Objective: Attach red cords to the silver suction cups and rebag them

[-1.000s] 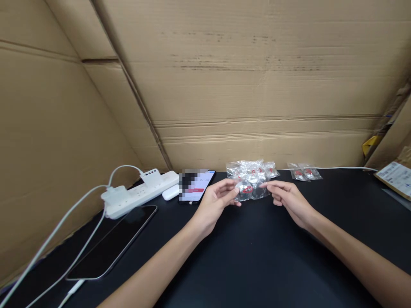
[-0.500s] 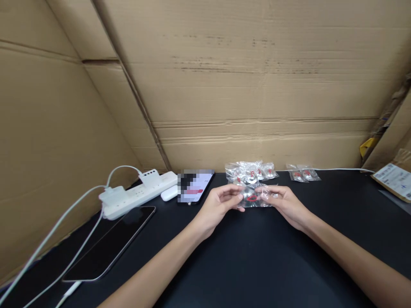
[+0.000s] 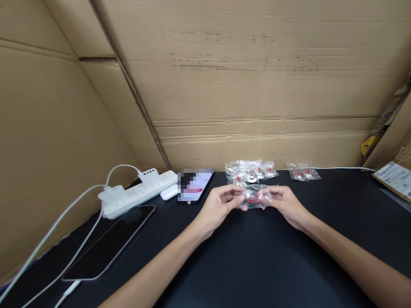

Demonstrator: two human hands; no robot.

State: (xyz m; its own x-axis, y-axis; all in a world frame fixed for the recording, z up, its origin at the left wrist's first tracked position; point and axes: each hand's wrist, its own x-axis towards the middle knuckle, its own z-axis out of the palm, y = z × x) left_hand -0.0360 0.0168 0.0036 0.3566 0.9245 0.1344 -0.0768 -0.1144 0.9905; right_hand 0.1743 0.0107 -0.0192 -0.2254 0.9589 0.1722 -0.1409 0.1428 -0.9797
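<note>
Between my hands is a clear plastic bag [image 3: 253,197] with a round silvery metal piece and a red cord inside. My left hand [image 3: 223,203] pinches its left end, thumb in front and fingers behind. At the right end, my right hand [image 3: 282,202] grips the crinkled plastic between thumb and fingers. Just behind the held bag lies a cluster of similar bags [image 3: 252,172] with silvery discs and red cords. Two more such bags [image 3: 303,172] lie to the right, near the cardboard wall.
On the left, a white power strip [image 3: 139,194] with cables stands behind a dark tablet [image 3: 111,244]. A lit phone [image 3: 202,184] lies beside a small white case [image 3: 169,192]. A labelled package [image 3: 396,179] rests far right. Cardboard walls [image 3: 257,85] enclose the black table [image 3: 250,265].
My right hand has moved slightly left, toward my left hand. The held bag is now more bunched, and its metal piece and red cord show more plainly.
</note>
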